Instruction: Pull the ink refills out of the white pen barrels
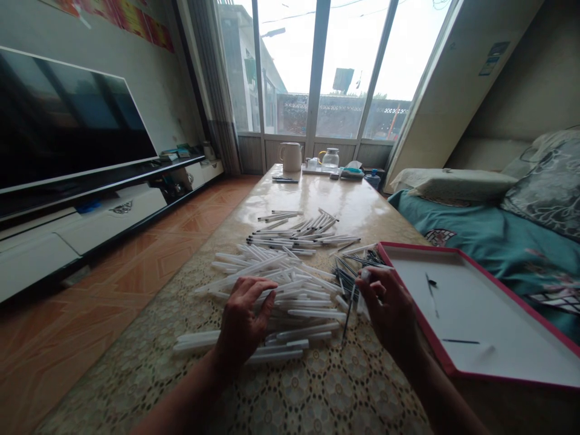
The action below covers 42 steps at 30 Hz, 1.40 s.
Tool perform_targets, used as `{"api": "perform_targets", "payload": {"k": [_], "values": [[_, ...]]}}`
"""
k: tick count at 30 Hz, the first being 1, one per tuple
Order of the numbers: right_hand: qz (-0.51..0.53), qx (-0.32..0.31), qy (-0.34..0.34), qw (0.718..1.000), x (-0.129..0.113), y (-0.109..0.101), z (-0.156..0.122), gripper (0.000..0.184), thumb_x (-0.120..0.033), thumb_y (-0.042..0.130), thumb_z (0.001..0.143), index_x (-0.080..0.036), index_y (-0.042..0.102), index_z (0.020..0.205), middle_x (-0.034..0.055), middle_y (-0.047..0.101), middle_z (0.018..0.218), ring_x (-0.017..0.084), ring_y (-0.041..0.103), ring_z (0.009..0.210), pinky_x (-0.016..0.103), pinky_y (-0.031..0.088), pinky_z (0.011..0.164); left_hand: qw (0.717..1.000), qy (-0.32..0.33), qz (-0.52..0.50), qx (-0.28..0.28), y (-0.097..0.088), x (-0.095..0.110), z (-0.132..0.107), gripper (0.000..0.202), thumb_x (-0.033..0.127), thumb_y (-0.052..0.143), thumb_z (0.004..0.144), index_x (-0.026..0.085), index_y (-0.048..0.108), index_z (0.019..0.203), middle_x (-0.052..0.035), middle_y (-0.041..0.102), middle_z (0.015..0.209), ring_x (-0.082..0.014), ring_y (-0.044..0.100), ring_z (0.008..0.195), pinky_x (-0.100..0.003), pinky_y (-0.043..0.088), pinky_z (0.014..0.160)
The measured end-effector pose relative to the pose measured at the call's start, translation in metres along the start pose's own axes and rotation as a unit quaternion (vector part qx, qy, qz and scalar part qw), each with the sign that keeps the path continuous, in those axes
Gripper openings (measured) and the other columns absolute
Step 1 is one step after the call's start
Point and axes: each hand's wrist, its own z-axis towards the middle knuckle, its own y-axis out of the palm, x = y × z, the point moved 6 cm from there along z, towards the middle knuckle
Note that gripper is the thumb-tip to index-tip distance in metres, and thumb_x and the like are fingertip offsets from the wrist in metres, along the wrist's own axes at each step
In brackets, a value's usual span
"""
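Observation:
My left hand [244, 314] is over the near left part of a pile of white pen barrels [312, 296], its fingers bent and a small gap between thumb and index finger. I see nothing clearly held there. At the pile's right side, my right hand [392, 308] pinches a small whitish translucent piece [365, 276]; its exact kind is too blurred to tell. Just beyond and left of those fingers lie dark pen refills [347, 275], partly hidden by the hand. Farther up the table are pens with white barrels and dark ends [303, 232], laid in loose rows.
A shallow white box with a red rim [446, 360] sits at the right, holding a dark refill [461, 342] and small bits. At the table's far end stand a beige jug [291, 158], a glass pitcher [331, 159] and a tissue pack [352, 173]. A sofa [471, 223] borders the right.

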Motion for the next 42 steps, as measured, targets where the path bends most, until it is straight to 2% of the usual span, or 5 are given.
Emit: {"api": "perform_targets", "payload": {"k": [13,22,28,35,42], "values": [[-0.059,-0.361,-0.051,0.930,-0.026,0.057,-0.030,0.027,-0.034,0.039,0.097,-0.021,0.060,0.086,0.0007,0.062,0.070,0.015,0.054,0.061,0.025,0.039,0.058,0.984,0.085,-0.063,-0.141,0.019,0.014,-0.009,0.043,0.029,0.059,0.088,0.027,0.049,0.129,-0.0082,0.063,0.113,-0.0225,0.058,0.102,-0.037,0.049,0.087],[0.118,-0.492,0.044,0.862,-0.031,0.063,-0.045,0.040,-0.038,0.036,0.097,-0.019,0.056,0.069,-0.0027,0.048,0.062,0.012,0.046,0.060,0.021,0.037,0.056,0.966,0.168,-0.048,-0.193,0.025,0.029,-0.017,0.013,0.023,0.049,0.093,0.018,0.061,0.093,-0.0045,0.058,0.081,-0.0151,0.056,0.071,-0.024,0.047,0.065],[0.036,-0.447,-0.031,0.893,-0.036,0.066,-0.045,0.040,-0.039,0.036,0.097,-0.020,0.045,0.064,-0.0044,0.042,0.058,0.011,0.035,0.054,0.022,0.027,0.051,0.970,0.159,-0.004,-0.183,0.025,0.031,-0.017,0.029,0.029,0.042,0.094,0.019,0.052,0.069,-0.0004,0.052,0.064,-0.0136,0.047,0.056,-0.024,0.036,0.053],[-0.140,-0.283,-0.083,0.945,-0.004,0.034,-0.014,0.035,-0.039,0.035,0.098,-0.021,0.046,0.070,-0.0025,0.049,0.058,0.012,0.040,0.051,0.024,0.028,0.052,0.984,-0.151,-0.089,0.002,-0.019,-0.037,0.002,0.040,0.034,0.041,0.093,0.021,0.047,0.055,0.0050,0.040,0.046,-0.0117,0.039,0.041,-0.023,0.031,0.046],[-0.092,-0.298,-0.062,0.948,-0.006,0.049,-0.019,0.027,-0.033,0.035,0.098,-0.020,0.048,0.078,0.0009,0.057,0.069,0.014,0.052,0.061,0.024,0.034,0.059,0.993,-0.113,-0.019,-0.022,-0.008,-0.031,0.007,0.033,0.030,0.056,0.085,0.016,0.063,0.114,-0.0044,0.067,0.083,-0.0175,0.061,0.068,-0.028,0.047,0.068]]}}
